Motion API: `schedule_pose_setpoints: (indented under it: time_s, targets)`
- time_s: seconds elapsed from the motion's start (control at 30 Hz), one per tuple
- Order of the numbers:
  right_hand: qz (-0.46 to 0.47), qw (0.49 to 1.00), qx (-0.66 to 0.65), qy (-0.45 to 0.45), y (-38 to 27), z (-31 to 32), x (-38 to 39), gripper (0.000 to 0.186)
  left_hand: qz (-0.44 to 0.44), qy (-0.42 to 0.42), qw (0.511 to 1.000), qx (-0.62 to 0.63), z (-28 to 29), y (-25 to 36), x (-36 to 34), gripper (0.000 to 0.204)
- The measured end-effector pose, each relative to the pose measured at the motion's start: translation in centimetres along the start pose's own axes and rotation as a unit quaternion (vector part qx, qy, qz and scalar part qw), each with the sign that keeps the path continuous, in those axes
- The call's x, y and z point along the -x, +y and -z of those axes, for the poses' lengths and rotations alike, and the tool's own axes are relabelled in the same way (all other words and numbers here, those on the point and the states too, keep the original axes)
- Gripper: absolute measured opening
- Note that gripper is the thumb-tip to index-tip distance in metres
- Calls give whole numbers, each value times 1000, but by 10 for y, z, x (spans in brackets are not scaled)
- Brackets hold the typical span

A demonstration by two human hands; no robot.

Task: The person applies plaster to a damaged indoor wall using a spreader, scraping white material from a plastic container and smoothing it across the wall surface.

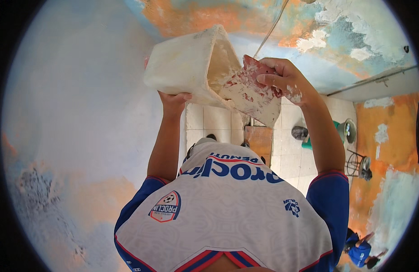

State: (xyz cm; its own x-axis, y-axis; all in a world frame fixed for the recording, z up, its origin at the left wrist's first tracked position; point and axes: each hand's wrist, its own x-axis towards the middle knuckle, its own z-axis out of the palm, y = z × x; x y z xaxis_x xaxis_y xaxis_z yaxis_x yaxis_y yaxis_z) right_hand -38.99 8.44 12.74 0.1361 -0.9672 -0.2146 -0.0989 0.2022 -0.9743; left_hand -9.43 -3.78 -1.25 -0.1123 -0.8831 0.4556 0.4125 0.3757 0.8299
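The left hand [174,100] grips the tilted tub [187,63] from below, mouth toward the scraper [254,93]. The right hand [282,79] pinches this scraper at the tub's rim, probably to load putty.

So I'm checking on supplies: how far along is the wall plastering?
Done: the left wall looks smoothly skimmed. In hand: the left hand tilts a white bucket while the right hand holds a putty-smeared scraper at its mouth. Left: the right wall shows peeling orange and blue patches.

Room under renovation: patchy, peeling walls [377,41].
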Motion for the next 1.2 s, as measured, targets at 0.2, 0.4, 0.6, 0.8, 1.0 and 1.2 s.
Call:
schedule_pose_setpoints:
  time_s: [0.2, 0.4, 0.6, 0.8, 1.0, 1.2]
  targets:
    - [8, 976, -214, 48, 17, -35, -17, 35, 120, -85, 989, -3, 35, -29, -3, 141]
    - [68, 932, -344, 94, 24, -55, -10, 52, 239, -20, 961, 140, 59, -40, 17, 112]
    - [135, 855, -454, 213, 43, -78, -24, 57, 326, 87, 907, 253, 82, -57, 28, 73]
    - [126, 845, -484, 189, 80, -69, -40, 43, 365, 129, 880, 274, 85, -59, 36, 62]
    - [118, 829, -508, 201, 84, -43, -76, 43, 354, 144, 859, 339, 88, -74, 40, 62]
    - [146, 844, -491, 159, 66, 12, -124, 32, 348, 174, 865, 318, 54, -73, -3, 63]
